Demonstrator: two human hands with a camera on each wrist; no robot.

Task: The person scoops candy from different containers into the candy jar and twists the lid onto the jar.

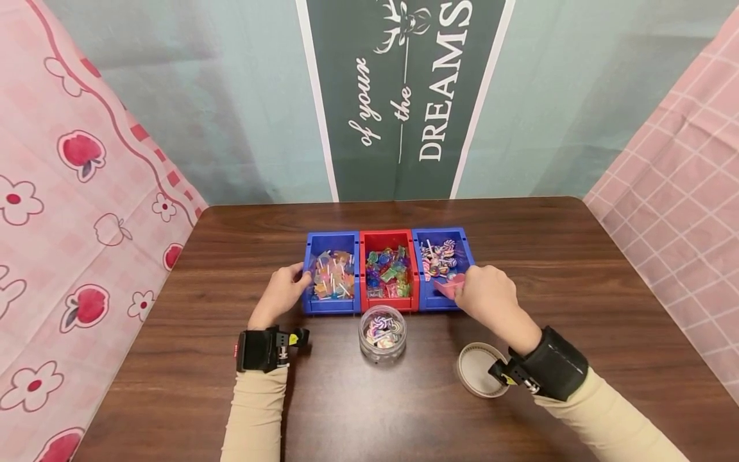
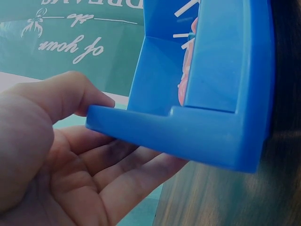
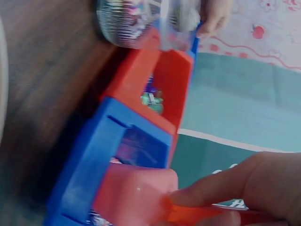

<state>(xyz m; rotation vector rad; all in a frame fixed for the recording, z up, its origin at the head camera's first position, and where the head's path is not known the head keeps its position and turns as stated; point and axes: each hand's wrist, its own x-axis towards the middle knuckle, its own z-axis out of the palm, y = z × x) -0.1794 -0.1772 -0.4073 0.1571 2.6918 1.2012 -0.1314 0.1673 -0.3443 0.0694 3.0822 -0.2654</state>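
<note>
My right hand (image 1: 491, 294) holds a pink scoop (image 1: 450, 286) by its handle. The scoop's bowl (image 3: 136, 193) dips into the right blue bin (image 1: 424, 301), which contains swirl lollipop pieces (image 1: 441, 250). At the far left of the row, my left hand (image 1: 281, 294) grips the side wall of the left blue bin (image 2: 207, 141), thumb on the rim and fingers outside. Small pastel candy-like pieces (image 1: 333, 273) lie in that bin. Between the two stands a red bin (image 1: 388, 240) with colourful wrapped-candy pieces (image 1: 387, 269).
A clear open jar (image 1: 383, 353) partly filled with swirl lollipops stands in front of the red bin. Nearer my right wrist, a round lid (image 1: 479, 369) lies on the brown wooden table (image 1: 369, 417). Printed cloths (image 1: 248, 96) hang behind and at both sides.
</note>
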